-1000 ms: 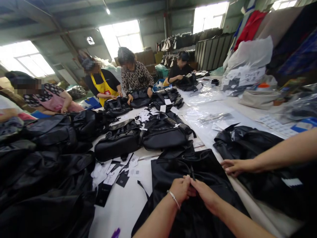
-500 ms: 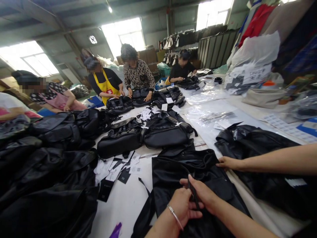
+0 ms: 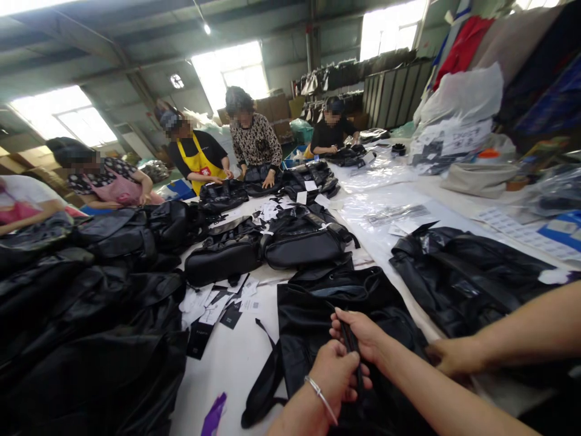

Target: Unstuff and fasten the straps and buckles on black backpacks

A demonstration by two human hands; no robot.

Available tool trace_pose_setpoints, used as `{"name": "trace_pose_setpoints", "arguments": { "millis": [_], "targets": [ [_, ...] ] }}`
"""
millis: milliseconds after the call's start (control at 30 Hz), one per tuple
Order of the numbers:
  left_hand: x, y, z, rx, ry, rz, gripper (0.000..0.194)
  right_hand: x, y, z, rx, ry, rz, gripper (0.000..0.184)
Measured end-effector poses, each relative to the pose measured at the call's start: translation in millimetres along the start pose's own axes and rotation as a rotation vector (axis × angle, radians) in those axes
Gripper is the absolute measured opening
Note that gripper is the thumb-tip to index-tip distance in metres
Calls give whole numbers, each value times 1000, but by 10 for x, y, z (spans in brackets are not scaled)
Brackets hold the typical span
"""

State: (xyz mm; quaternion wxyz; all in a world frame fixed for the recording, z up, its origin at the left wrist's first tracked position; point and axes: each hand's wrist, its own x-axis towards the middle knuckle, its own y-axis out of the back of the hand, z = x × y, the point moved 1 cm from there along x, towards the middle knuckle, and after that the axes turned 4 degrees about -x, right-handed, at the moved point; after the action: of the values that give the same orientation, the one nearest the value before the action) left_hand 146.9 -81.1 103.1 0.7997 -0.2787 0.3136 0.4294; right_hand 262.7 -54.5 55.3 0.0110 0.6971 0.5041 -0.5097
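Note:
A black backpack (image 3: 308,327) lies on the white table right in front of me, its open top facing away. Wearing a bracelet, my left hand (image 3: 333,372) is closed around the lower part of a narrow black strap (image 3: 348,339) above the bag. Just beyond it, my right hand (image 3: 361,332) pinches the same strap higher up. A wider loose strap (image 3: 265,375) trails off the bag's left side onto the table. Part of the bag is hidden beneath my forearms.
A co-worker's hand (image 3: 460,356) reaches in from the right, by another black bag (image 3: 458,272). Black bags (image 3: 91,303) are heaped at left, and two (image 3: 304,245) sit ahead. Paper tags (image 3: 218,303) and a purple scrap (image 3: 213,415) lie on the table. Several people work across it.
My right hand has slid slightly up along the strap, and both hands now grip it more tightly together. The co-worker's hand has left my bag's edge, moving down and right.

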Motion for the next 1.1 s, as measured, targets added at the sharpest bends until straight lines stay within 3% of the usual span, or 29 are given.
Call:
{"name": "trace_pose_setpoints", "arguments": {
  "millis": [433, 767, 900, 1100],
  "targets": [
    [-335, 21, -200, -35, -71, -12, 26, 101, -123, -32, 44, -25, 23, 20],
    [-409, 22, -288, 95, -125, -308, 33, 177, -20, -81, -5, -26, 38, 22],
    [-404, 60, -322, 172, -162, -405, 45, 225, -3, -81, -49, -14, 50, 23],
    [-425, 241, -251, 404, -240, -517, 48, 189, 42, -72, -180, 65, 54, 29]
  ]
}}
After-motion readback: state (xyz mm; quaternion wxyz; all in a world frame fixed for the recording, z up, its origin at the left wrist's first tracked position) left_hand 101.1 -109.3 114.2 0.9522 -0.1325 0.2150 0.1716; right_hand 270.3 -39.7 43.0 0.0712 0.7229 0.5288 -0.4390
